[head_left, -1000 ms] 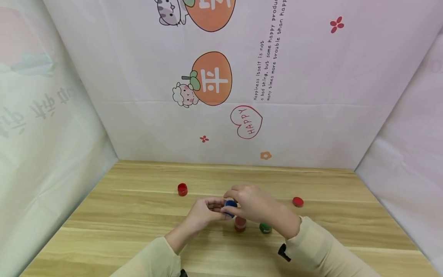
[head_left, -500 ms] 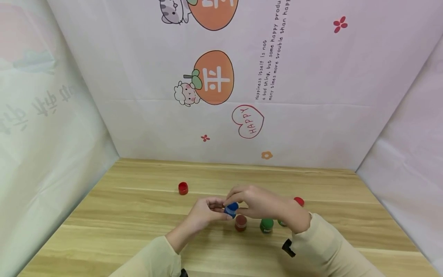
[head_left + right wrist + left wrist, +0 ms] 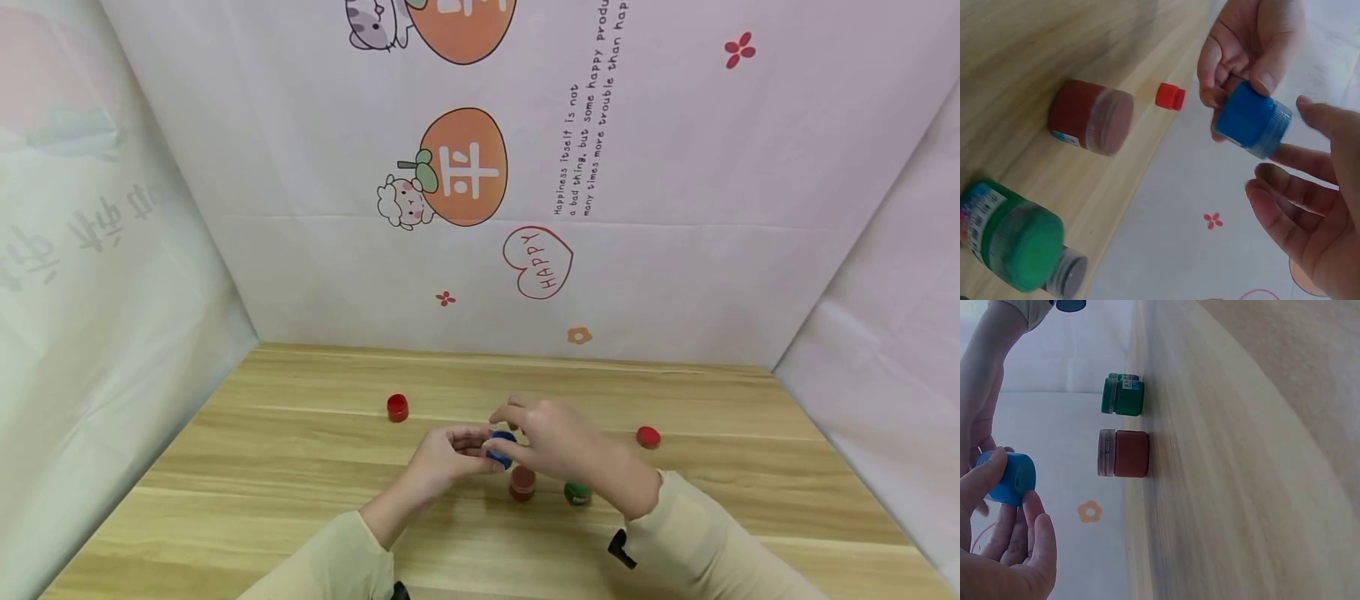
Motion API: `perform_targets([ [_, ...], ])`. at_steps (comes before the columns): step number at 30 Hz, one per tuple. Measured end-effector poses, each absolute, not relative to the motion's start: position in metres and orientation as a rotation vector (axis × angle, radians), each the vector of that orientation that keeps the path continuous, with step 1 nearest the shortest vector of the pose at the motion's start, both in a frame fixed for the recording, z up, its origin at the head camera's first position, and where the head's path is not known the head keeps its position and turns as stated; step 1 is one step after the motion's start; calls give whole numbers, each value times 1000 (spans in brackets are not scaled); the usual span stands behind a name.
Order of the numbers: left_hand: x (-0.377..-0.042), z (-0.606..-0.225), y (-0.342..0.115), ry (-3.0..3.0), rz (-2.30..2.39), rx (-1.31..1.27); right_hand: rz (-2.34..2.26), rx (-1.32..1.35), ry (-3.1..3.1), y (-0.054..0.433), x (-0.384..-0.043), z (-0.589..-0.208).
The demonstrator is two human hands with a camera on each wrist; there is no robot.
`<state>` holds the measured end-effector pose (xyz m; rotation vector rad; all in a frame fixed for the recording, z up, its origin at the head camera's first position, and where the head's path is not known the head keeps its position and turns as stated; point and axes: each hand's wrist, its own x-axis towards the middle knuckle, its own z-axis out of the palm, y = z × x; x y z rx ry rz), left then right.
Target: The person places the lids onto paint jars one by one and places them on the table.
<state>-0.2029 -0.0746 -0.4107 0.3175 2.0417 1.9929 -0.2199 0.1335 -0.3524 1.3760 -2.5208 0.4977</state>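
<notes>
A small blue paint jar with a clear lid is held above the table. My left hand pinches its blue body between thumb and fingertips; the left wrist view also shows that blue body. Around the lid hovers my right hand. In the right wrist view its thumb stands apart from the lid, while one finger comes up against or very near the lid's edge. The lid is still on the jar, which lies tilted in the right wrist view.
On the wooden table, a brownish-red jar and a green jar stand just below the hands. Behind the green one is another jar. A red jar sits left, a red lid right. White printed cloth encloses the table.
My right hand swung right, uncovering the lid and the green jar, then turned back left over the blue jar. The left hand keeps its hold on the jar, nearly in place.
</notes>
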Motion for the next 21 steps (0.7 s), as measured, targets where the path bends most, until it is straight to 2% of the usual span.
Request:
perform_targets([
  [10,-204,-413,-74,2059,1971,317,578,1698,-2501,144,-225,-343],
  [21,-203,-412,-71,2049,1987,349,688,1592,-2649,144,-222,-343],
])
